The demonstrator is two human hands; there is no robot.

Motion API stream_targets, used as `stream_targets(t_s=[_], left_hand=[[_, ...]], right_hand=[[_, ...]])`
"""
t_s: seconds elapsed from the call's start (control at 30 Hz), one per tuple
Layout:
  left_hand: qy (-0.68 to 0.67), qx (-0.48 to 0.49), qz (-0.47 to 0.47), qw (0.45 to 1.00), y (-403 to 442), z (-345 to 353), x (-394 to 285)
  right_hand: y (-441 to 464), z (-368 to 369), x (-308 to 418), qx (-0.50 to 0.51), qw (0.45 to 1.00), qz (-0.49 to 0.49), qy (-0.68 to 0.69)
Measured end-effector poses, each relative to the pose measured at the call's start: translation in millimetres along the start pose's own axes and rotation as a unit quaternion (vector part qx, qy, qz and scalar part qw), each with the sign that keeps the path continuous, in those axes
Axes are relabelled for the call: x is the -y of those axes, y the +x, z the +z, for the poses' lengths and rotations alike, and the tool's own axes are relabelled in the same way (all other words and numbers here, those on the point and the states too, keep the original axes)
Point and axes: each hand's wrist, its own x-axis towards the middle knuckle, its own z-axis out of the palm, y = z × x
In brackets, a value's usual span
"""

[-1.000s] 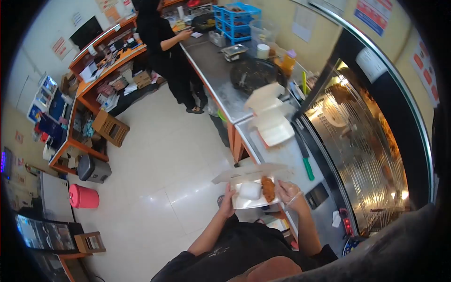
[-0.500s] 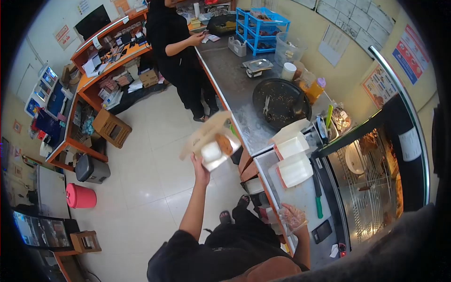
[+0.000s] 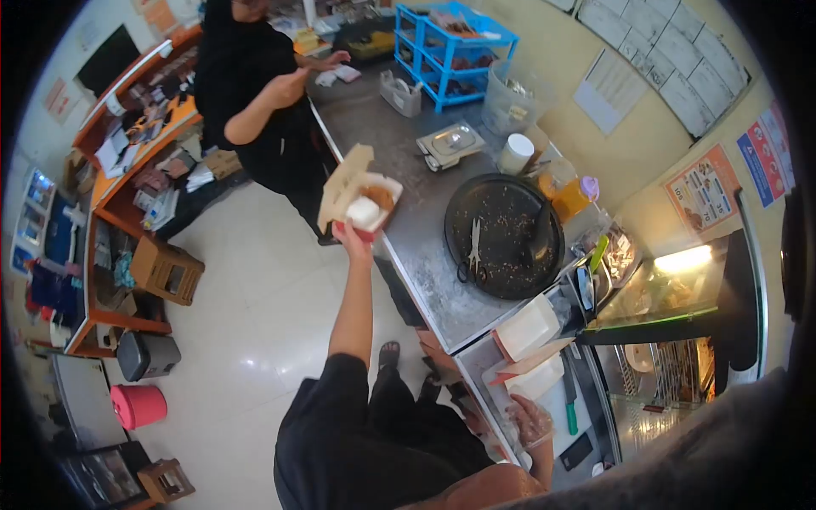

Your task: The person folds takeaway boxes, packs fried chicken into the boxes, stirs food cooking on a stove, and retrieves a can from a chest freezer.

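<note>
My left hand (image 3: 354, 240), arm stretched forward, holds a cardboard food box (image 3: 344, 187) from below, at the counter's edge. Its lid stands up, and inside are a white mound of rice (image 3: 364, 211) and a brown fried piece (image 3: 380, 197). My right hand (image 3: 530, 421) wears a clear plastic glove. It hovers low beside the cutting board, fingers loosely apart with nothing visible in them. Just above it lie two open food boxes, a farther one (image 3: 529, 327) and a nearer one (image 3: 539, 379). A green-handled knife (image 3: 571, 416) rests to its right.
A round black tray (image 3: 501, 276) with crumbs carries scissors (image 3: 475, 246). Behind it stand a white tub (image 3: 516, 155), a lidded metal pan (image 3: 450, 144) and a blue rack (image 3: 459, 59). A co-worker (image 3: 255, 110) stands across the counter. A glass display case (image 3: 680, 297) is at right.
My left hand has carried the food box forward to the counter's edge, nearer the co-worker. The view has shifted. The co-worker's near hand has lifted off the counter. A box flap by my right hand rises.
</note>
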Motion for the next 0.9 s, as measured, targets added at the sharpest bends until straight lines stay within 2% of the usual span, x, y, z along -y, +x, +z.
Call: stream_targets(t_s=[0.07, 0.17, 0.27, 0.37, 0.4, 0.47, 0.53, 0.57, 0.6, 0.63, 0.67, 0.7, 0.73, 0.77, 0.8, 0.83, 0.87, 0.9], left_hand=[[-0.036, 0.012, -0.008, 0.999, 48.2, 6.9, 22.7], [0.01, 0.009, -0.006, 1.0, 104.2, 37.9, 37.6], [0.202, 0.044, 0.013, 0.978, 176.7, 37.8, 73.7], [0.102, 0.055, -0.044, 0.992, 141.6, 90.9, 47.6], [0.073, 0.05, -0.045, 0.995, 142.1, 86.7, 54.7], [0.016, 0.051, -0.06, 0.997, 130.7, 73.4, 70.6], [-0.021, 0.065, -0.073, 0.995, 100.6, 51.5, 58.7], [0.027, 0.034, -0.085, 0.995, 74.8, 42.9, 47.3], [0.129, -0.015, -0.118, 0.984, 51.8, 24.2, 39.3], [0.092, 0.019, -0.113, 0.989, 48.9, -22.4, 54.8], [0.208, 0.075, -0.062, 0.973, 22.9, -79.2, 66.6], [0.205, 0.058, -0.083, 0.974, -1.0, -135.2, 84.9], [0.175, -0.108, -0.219, 0.954, -39.3, -135.0, 68.6], [0.146, -0.099, -0.306, 0.936, -68.7, -164.8, 62.2], [0.173, -0.177, -0.303, 0.92, -98.9, -203.2, 73.1], [0.137, -0.17, -0.403, 0.889, -116.3, -257.9, 84.3], [0.105, -0.159, -0.499, 0.845, -138.3, -302.6, 89.5], [0.187, -0.068, -0.58, 0.79, -179.5, -317.6, 80.1]], right_hand=[[4.4, 9.6, 12.9, -0.026, 0.997, 0.056, 0.042], [4.6, 31.7, 6.4, -0.047, 0.988, 0.111, 0.091], [3.8, 44.2, 13.8, -0.043, 0.982, 0.155, 0.103], [6.9, 51.0, 11.2, -0.047, 0.982, 0.152, 0.099], [7.8, 51.0, 13.5, -0.048, 0.983, 0.149, 0.092], [7.0, 47.8, 27.7, -0.058, 0.983, 0.153, 0.079], [13.9, 35.5, 51.8, -0.046, 0.989, 0.136, 0.039], [19.7, 27.6, 65.4, -0.043, 0.992, 0.118, 0.004], [12.5, 22.7, 72.5, -0.046, 0.992, 0.109, -0.031], [8.8, 26.5, 56.9, -0.054, 0.996, 0.051, -0.046], [-3.1, 27.3, 44.9, -0.071, 0.994, 0.079, -0.003], [-10.4, 18.6, 44.9, -0.047, 0.988, 0.139, 0.039], [-22.0, 13.4, 32.5, -0.084, 0.989, 0.116, 0.044], [-37.8, 6.2, 17.7, -0.119, 0.988, 0.093, 0.044], [-52.8, -5.6, 11.2, -0.227, 0.972, 0.064, -0.012], [-72.1, -20.5, -0.5, -0.32, 0.944, 0.035, -0.076], [-98.3, -33.9, -25.5, -0.404, 0.904, 0.047, -0.13], [-123.2, -48.6, -53.6, -0.476, 0.858, 0.051, -0.184]])
